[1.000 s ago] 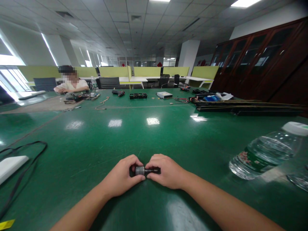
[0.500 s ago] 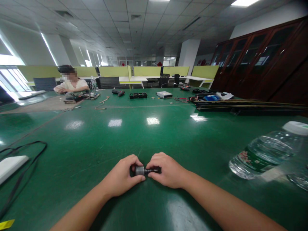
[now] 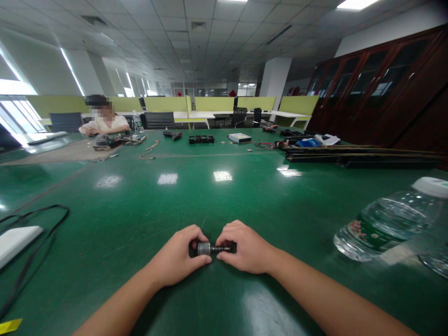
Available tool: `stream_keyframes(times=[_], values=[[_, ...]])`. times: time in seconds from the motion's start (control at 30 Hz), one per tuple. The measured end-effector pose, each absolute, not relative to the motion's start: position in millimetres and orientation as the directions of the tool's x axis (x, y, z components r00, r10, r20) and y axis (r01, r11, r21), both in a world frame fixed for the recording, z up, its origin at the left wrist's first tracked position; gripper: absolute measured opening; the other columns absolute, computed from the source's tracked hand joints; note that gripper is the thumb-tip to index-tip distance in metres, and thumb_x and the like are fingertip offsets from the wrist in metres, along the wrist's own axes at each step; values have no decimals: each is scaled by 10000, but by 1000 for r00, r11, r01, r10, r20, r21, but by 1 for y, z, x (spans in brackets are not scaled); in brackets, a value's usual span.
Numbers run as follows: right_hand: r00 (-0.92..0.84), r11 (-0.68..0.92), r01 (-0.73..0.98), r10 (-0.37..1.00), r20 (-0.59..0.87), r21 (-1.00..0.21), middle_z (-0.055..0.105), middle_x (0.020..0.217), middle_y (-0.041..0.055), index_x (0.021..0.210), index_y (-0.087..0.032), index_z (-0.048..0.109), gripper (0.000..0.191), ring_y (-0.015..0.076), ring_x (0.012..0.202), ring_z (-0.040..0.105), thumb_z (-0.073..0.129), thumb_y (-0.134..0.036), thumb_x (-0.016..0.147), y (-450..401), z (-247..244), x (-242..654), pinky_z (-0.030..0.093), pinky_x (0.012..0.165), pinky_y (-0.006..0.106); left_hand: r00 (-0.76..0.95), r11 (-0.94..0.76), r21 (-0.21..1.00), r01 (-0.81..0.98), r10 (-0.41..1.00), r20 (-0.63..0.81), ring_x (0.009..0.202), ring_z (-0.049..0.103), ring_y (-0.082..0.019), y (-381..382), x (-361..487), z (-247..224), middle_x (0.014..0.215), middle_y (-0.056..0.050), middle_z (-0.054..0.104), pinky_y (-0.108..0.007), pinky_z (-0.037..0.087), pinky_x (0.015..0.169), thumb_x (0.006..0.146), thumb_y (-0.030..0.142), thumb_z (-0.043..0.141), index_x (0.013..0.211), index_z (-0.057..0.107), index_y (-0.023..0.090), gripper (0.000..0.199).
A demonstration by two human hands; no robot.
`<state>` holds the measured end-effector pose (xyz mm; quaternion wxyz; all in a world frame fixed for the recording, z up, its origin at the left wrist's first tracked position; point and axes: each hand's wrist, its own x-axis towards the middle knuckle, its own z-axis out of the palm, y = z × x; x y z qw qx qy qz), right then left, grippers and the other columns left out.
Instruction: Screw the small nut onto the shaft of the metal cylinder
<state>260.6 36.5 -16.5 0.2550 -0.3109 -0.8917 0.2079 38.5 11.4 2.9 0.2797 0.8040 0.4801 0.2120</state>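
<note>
Low over the near part of the green table (image 3: 182, 196), a small part with a grey metal cylinder (image 3: 204, 248) and a thin dark ridged shaft (image 3: 220, 249) lies level between my hands. My left hand (image 3: 180, 254) is closed around the cylinder, its thumb along the lower side and the index finger over the top. The cylinder's left end is dark and partly hidden by the fingers. My right hand (image 3: 243, 247) is curled about the shaft's free end, fingertips above and thumb below. Whether the shaft is one piece with the cylinder I cannot tell.
At right lies a large water bottle (image 3: 381, 224). A white box-like object (image 3: 17, 242) and a black cord (image 3: 45, 233) are at left. Farther back are a drill (image 3: 172, 135), a black frame (image 3: 201, 139) and long dark rails (image 3: 350, 154). A person (image 3: 105, 121) sits far left.
My right hand has shifted slightly right along the shaft, leaving more of it showing beside the cylinder. My left hand has stayed almost still.
</note>
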Motion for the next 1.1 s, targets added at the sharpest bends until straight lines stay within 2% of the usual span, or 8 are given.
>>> stream_keyframes(times=[0.6,0.8,1.1], values=[[-651,691,501,698,299,-521,624,691,-19,759,-191,668,78,139,678,570,724,-189,705,48,-17,282,411,745,299,435,-369,658,657,898,69,779,578,-181,12,35,3,854,-3,612,-271,428,689,760,275,725,892,616,195,189],[-562,591,605,792,239,-534,602,667,-12,737,-175,670,38,125,616,552,697,-193,719,58,-14,296,405,616,255,435,-371,659,654,897,73,783,580,-181,12,34,2,869,-8,611,-275,431,695,769,282,728,909,613,194,201],[-598,629,572,759,256,-527,602,658,-21,724,-177,673,53,121,626,549,721,-179,702,52,-10,292,414,685,274,432,-366,661,656,899,68,773,577,-180,11,32,3,861,-4,605,-273,425,686,762,274,733,905,617,192,201]])
